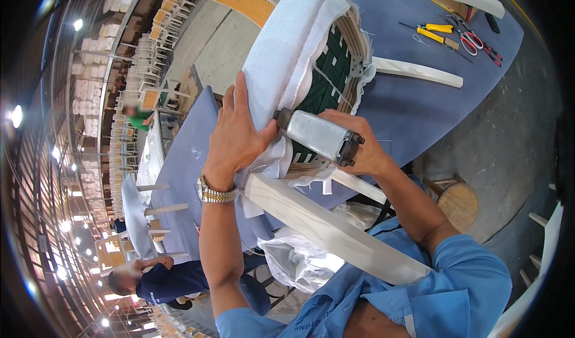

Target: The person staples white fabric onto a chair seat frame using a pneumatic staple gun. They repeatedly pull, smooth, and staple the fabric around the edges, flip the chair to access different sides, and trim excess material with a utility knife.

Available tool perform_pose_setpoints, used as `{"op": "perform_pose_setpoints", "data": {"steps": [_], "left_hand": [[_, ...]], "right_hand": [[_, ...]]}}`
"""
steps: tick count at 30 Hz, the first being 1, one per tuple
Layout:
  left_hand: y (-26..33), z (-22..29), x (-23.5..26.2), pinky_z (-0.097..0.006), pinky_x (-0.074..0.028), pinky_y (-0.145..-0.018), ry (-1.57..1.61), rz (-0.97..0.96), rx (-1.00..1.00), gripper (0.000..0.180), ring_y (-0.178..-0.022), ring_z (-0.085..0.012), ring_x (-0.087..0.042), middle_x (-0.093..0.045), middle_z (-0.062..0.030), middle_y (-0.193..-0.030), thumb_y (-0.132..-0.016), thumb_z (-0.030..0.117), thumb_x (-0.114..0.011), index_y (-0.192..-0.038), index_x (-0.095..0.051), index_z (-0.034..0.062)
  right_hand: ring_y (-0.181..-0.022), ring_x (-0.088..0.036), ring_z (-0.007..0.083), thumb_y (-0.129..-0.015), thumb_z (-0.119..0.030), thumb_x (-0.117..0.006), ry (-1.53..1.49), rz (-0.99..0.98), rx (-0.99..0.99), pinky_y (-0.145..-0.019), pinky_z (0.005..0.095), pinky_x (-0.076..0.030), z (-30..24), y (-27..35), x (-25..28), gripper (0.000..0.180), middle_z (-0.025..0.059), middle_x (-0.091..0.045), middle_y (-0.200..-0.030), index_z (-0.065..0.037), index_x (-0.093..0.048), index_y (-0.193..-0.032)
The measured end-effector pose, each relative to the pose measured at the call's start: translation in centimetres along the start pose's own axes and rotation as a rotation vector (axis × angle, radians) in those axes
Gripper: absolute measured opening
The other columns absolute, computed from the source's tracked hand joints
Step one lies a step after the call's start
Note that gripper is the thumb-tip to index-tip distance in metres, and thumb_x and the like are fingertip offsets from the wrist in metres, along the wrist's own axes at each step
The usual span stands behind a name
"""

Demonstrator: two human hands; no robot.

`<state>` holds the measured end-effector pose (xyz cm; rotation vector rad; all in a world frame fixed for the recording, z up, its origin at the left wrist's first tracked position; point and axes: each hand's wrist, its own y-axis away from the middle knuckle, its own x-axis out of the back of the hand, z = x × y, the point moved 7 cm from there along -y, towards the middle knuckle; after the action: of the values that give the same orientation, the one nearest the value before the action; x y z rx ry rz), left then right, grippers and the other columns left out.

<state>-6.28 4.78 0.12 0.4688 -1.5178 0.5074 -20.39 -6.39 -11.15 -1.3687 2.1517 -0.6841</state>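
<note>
A wooden chair lies tipped over on the blue work table. Its seat, wrapped in pale blue fabric (287,50), has its underside turned toward me, showing dark green webbing (329,68) and a wooden frame (354,38). My left hand (233,134) lies against the fabric, fingers stretched out and thumb near the seat's edge. My right hand (362,137) is wrapped round a staple gun (314,135) with a silver body; its dark nose is at the fabric edge beside my left thumb. Its handle is hidden behind the body and my hand.
Pliers, scissors and yellow-handled tools (440,35) lie at the far right of the blue table (413,116). A pale chair leg (335,227) crosses in front of me. A round stool (458,206) stands to the right. A person in dark clothes (173,281) is at lower left.
</note>
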Motion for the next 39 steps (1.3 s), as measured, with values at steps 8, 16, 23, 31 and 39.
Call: {"op": "perform_pose_setpoints", "data": {"steps": [8,16,23,31,39], "left_hand": [[-0.1,0.2,-0.1,-0.054,-0.042,-0.106,-0.012,-0.009,0.022,0.107,-0.131,-0.056,-0.044,-0.032,-0.041,-0.148,-0.077,0.029,-0.077,-0.159,-0.011,0.0061],[0.2,1.0,-0.4,-0.053,-0.043,-0.106,-0.118,-0.034,0.032,0.116,-0.132,-0.0589,-0.04,-0.029,-0.0408,-0.15,-0.072,0.024,-0.082,-0.161,-0.009,0.0153],[1.5,2.4,1.8,-0.047,-0.031,-0.117,0.181,-0.047,-0.259,0.111,-0.148,-0.044,-0.025,-0.019,-0.0324,-0.16,-0.074,0.023,-0.084,-0.16,-0.016,0.0101],[0.4,-4.7,0.1,-0.041,-0.032,-0.115,0.565,-0.143,0.0,0.102,-0.141,-0.0372,-0.04,-0.039,-0.0303,-0.151,-0.088,0.054,-0.071,-0.156,-0.021,-0.0029],[2.1,-0.8,0.5,-0.046,-0.035,-0.114,0.133,-0.017,-0.056,0.109,-0.141,-0.0482,-0.035,-0.031,-0.0359,-0.152,-0.075,0.031,-0.079,-0.155,-0.015,-0.007]], "right_hand": [[-0.094,-0.069,0.033,-0.061,-0.015,-0.083,0.08,-0.018,-0.075,-0.082,0.0351,-0.053,-0.3,0.4,-0.3,0.06,0.0159,-0.068,-0.103,0.002,-0.065,-0.115],[-0.092,-0.069,0.0333,-0.06,-0.016,-0.084,0.043,-0.071,-0.053,-0.082,0.0366,-0.054,-0.4,0.5,-0.9,0.062,0.0164,-0.068,-0.104,0.001,-0.065,-0.116],[-0.093,-0.068,0.0362,-0.065,-0.023,-0.082,0.035,0.087,-0.089,-0.083,0.0387,-0.053,-0.5,1.2,-0.7,0.059,0.0176,-0.067,-0.106,0.004,-0.064,-0.115],[-0.088,-0.069,0.0233,-0.074,-0.003,-0.078,0.049,0.2,-0.033,-0.08,0.0308,-0.053,-1.6,1.9,-0.5,0.037,0.0149,-0.068,-0.102,0.004,-0.067,-0.109],[-0.089,-0.068,0.0342,-0.074,-0.028,-0.076,-0.02,0.085,-0.003,-0.079,0.0376,-0.053,-2.1,1.1,-1.8,0.047,0.019,-0.068,-0.102,0.005,-0.067,-0.105]]}}
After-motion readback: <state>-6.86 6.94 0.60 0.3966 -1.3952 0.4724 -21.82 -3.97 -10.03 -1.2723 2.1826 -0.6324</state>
